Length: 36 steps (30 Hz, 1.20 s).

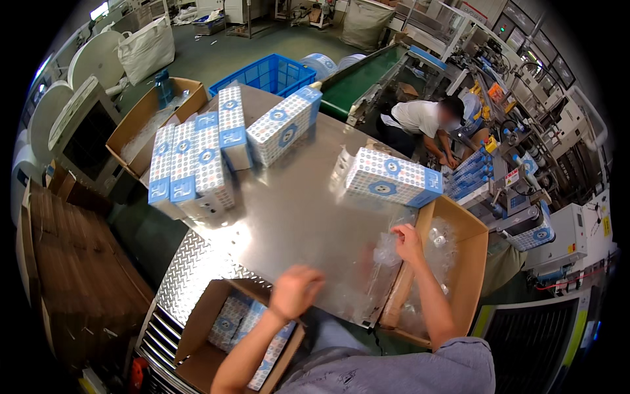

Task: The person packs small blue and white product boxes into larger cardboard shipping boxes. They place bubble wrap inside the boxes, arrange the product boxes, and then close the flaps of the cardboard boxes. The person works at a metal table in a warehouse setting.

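From my distant seat I took the centre of the view as the clock's middle. The right hand (408, 243) was at four o'clock, fingers curled just beside some crumpled clear plastic (386, 253) on the steel table (295, 210); I could not tell whether the fingertips pinched it. The left hand (298, 289) hung near six o'clock, blurred, its fingers bent inward; I saw nothing in it, yet could not tell whether the fingers were pressed together.

I judged the work to be only partly done. At seven o'clock, an open carton (197, 318) already had patterned packs (226, 322) inside, though the left forearm hid some of its contents, so I could not count them. Six more stood out on the table: a row of three packs (184, 161) between nine and ten, a fourth pack (233, 125) between ten and eleven, a fifth pack (285, 125) at eleven, and a sixth pack (394, 176) between two and three. Those, I supposed, were left to handle. The box (474, 282) at four o'clock held plenty more clear plastic.
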Available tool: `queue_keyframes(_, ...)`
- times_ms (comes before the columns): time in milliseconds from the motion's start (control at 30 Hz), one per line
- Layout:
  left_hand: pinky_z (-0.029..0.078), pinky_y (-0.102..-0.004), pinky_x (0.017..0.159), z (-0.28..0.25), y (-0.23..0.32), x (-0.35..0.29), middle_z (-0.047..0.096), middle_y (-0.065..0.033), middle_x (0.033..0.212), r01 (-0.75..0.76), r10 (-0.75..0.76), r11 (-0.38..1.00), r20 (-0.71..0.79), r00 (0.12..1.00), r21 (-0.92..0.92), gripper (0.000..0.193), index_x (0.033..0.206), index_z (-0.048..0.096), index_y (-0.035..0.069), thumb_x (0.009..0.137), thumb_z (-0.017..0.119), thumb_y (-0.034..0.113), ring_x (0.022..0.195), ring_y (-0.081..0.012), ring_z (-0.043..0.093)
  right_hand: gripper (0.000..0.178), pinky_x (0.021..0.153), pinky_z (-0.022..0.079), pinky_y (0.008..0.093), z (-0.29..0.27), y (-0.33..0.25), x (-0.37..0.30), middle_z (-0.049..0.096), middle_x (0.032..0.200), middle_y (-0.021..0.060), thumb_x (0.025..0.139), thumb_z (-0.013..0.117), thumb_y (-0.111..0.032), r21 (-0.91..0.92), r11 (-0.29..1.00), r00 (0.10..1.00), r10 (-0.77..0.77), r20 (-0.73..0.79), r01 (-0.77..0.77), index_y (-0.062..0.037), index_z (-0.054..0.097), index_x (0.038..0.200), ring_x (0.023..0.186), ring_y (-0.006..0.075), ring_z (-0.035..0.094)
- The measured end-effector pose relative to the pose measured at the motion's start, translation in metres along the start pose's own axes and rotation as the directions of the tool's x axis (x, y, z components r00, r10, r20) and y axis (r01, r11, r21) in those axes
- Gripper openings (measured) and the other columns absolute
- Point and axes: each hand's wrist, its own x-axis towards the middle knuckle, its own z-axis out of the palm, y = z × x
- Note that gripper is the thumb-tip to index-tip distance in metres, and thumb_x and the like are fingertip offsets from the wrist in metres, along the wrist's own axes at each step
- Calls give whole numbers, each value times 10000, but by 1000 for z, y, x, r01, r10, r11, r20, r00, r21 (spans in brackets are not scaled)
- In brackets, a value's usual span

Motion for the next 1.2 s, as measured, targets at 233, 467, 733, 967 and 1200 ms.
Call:
queue_keyframes(233, 517, -357, 815, 241, -56, 84, 614, -71, 1018, -467, 395, 850, 289, 872, 246, 196, 987, 658, 70, 813, 579, 117, 978, -255, 610, 453, 903, 503, 441, 22, 47, 3, 613, 1079, 124, 734, 776, -195, -379, 892, 948, -137, 287, 244, -93, 651, 1157, 1146, 328, 522)
queue_keyframes(467, 541, -344, 746, 220, -72, 95, 643, -92, 998, -297, 259, 945, 242, 935, 136, 202, 1022, 681, 65, 834, 608, 54, 881, -282, 649, 329, 845, 537, 432, 16, 88, 10, 698, 1028, 169, 861, 664, -126, -470, 859, 964, -94, 250, 205, -32, 643, 1175, 935, 376, 654)
queue_keyframes(733, 576, -304, 719, 100, -77, 87, 684, -68, 1001, 317, -440, 769, -101, 892, -556, 114, 935, 612, 40, 951, 678, 131, 834, -154, 669, 201, 633, 524, 263, -3, 105, 31, 729, 943, 57, 1000, 588, -157, 638, 739, 852, 463, -246, -218, -40, 672, 1140, 710, 120, 647)
queue_keyframes(967, 582, -287, 601, -55, -5, -67, 703, -116, 907, 324, -677, 658, -347, 649, -679, 242, 1062, 498, 21, 903, 672, -34, 782, -178, 691, 301, 614, 510, 238, 38, -130, -10, 703, 1011, 91, 1038, 512, -169, 776, 411, 863, 55, 502, -478, -117, 521, 1334, 743, 103, 614)
queue_keyframes(1200, 451, -407, 1055, -36, -73, -291, 554, -272, 1326, 824, -731, 565, -493, 473, -48, 513, 1303, 597, 65, 811, 736, 114, 1242, -397, 543, 375, 813, 542, 383, 187, -309, -123, 671, 1056, 133, 1020, 498, -158, 713, 651, 505, -722, 474, 262, -71, 480, 1384, 912, 282, 658)
